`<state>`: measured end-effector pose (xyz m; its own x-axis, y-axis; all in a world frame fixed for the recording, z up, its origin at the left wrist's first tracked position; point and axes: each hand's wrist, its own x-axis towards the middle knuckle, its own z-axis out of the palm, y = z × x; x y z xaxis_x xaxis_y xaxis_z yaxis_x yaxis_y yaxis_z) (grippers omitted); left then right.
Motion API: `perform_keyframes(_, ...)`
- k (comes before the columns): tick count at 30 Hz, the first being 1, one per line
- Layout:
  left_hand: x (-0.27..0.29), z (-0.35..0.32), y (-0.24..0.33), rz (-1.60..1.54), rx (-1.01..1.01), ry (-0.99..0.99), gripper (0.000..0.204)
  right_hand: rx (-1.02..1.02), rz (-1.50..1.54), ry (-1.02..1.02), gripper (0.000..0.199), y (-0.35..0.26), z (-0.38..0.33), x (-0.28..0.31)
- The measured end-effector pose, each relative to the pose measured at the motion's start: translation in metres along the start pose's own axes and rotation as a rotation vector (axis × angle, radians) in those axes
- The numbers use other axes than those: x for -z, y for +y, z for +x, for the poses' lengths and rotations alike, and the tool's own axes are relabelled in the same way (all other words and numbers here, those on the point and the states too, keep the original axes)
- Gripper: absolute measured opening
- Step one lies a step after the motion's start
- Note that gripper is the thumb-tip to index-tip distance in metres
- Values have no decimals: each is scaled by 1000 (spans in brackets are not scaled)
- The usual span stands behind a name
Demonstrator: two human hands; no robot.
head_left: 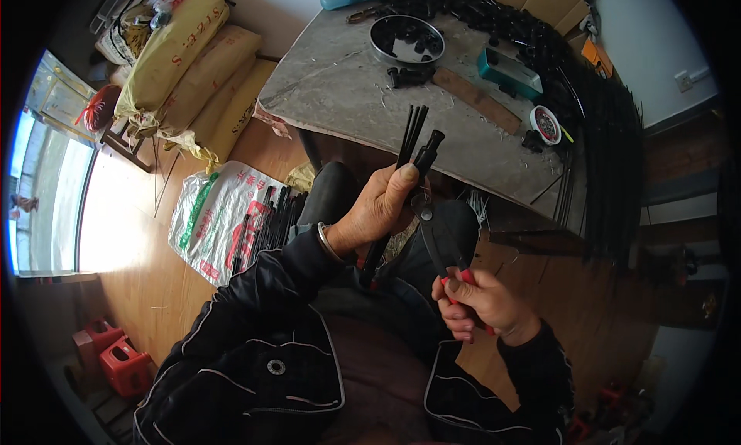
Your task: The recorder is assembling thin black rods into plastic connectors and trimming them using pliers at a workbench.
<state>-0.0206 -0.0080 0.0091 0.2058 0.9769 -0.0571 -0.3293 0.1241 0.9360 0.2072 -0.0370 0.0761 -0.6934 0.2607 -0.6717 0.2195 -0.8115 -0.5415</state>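
The right hand wraps its fingers around the red grips of the pliers, their dark metal length aimed at eleven o'clock. Over the lap, the left hand closes thumb and fingers on the rods, black, slim and straight, their long axis leaning to one o'clock. At nine o'clock a crinkled white plastic sack bears more black rods. At twelve o'clock the grey, stone-patterned table carries a rough brown plank and a round pan
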Motion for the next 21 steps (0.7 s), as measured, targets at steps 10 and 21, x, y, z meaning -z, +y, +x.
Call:
perform_keyframes(10,-21,2,-10,145,-148,73,54,319,-1359,561,20,-38,-30,-6)
perform_keyframes(21,-7,9,-13,-50,-21,-41,54,649,-1443,1020,30,-13,-24,17)
